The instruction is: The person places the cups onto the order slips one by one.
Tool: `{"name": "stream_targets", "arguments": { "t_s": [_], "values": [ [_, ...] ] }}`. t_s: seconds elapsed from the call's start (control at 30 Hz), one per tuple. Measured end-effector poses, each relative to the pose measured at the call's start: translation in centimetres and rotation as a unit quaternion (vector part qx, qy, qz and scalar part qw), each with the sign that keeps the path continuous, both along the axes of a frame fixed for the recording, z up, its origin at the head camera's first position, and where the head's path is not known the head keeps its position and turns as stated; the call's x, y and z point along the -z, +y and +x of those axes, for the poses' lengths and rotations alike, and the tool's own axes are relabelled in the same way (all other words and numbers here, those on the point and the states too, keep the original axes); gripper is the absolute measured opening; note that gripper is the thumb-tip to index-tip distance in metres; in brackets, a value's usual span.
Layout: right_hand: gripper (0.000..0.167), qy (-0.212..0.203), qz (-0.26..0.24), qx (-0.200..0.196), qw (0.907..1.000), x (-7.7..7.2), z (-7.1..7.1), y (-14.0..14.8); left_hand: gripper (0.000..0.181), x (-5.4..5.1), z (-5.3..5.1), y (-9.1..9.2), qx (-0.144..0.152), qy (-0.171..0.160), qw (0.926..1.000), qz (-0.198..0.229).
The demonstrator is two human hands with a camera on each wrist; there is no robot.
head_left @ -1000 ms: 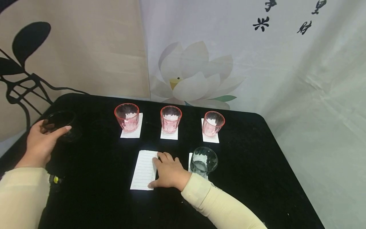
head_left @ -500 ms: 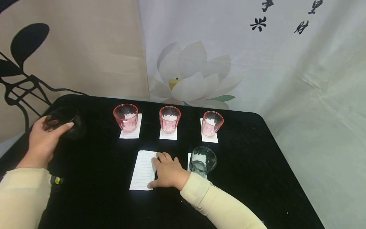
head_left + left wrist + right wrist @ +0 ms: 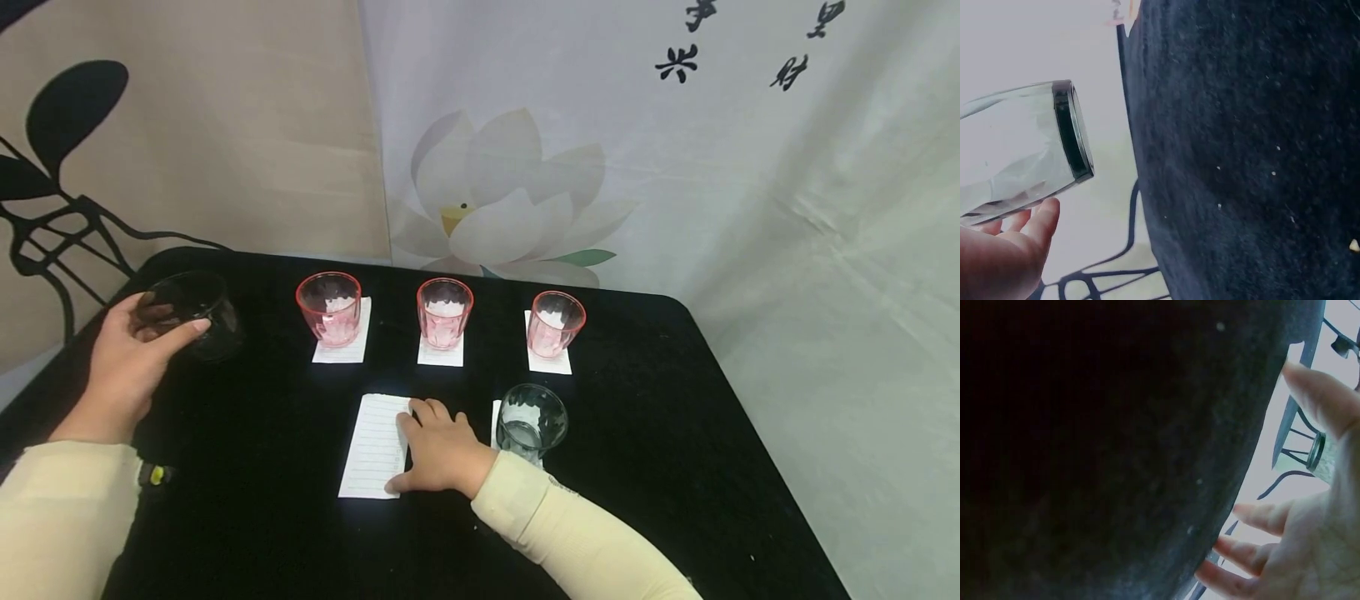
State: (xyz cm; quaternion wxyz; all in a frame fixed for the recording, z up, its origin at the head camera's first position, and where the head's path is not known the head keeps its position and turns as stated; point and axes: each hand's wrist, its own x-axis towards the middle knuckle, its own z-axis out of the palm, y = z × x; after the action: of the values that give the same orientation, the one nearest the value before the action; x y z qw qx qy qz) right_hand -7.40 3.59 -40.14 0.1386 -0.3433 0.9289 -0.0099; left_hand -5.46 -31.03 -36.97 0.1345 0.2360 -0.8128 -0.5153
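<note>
At the table's left side, my left hand (image 3: 123,371) grips a clear drinking glass (image 3: 1019,144) between thumb and fingers. In the head view it looks dark, and in the left wrist view it hangs above the black cloth. My right hand (image 3: 444,450) rests with fingers spread along the right edge of a lined paper sheet (image 3: 371,454), its thumb at the lower corner. Just right of that hand stands a grey glass (image 3: 534,425) on another paper, partly hidden by the sleeve.
Along the back stand three pink-rimmed glasses, a left one (image 3: 336,323), a middle one (image 3: 444,315) and a right one (image 3: 553,329), each on a paper slip. The black tablecloth (image 3: 675,467) meets a printed curtain (image 3: 750,183) behind. A small yellow-and-black item (image 3: 156,475) sits by the left sleeve.
My left hand has moved to the right with its glass, closer to the left pink-rimmed glass. The right hand stays on the paper; the whole view has shifted slightly.
</note>
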Motion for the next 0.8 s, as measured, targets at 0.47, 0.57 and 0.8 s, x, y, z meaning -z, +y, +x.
{"name": "stream_targets", "arguments": {
  "t_s": [0.47,0.57,0.8],
  "values": [
    [0.086,0.005,0.004,-0.001,1.0,-0.1,0.1,0.1,0.082,-0.5,0.0,2.0,0.065,0.017,0.9971,-0.036],
    [0.086,0.005,0.003,-0.002,1.0,-0.1,0.1,0.0,0.084,-0.5,0.1,2.3,0.076,0.016,0.9962,-0.038],
    [0.086,0.005,0.003,-0.002,1.0,0.0,0.0,0.0,0.083,-0.9,0.2,3.4,0.097,0.025,0.9939,-0.046]
  ]
}}
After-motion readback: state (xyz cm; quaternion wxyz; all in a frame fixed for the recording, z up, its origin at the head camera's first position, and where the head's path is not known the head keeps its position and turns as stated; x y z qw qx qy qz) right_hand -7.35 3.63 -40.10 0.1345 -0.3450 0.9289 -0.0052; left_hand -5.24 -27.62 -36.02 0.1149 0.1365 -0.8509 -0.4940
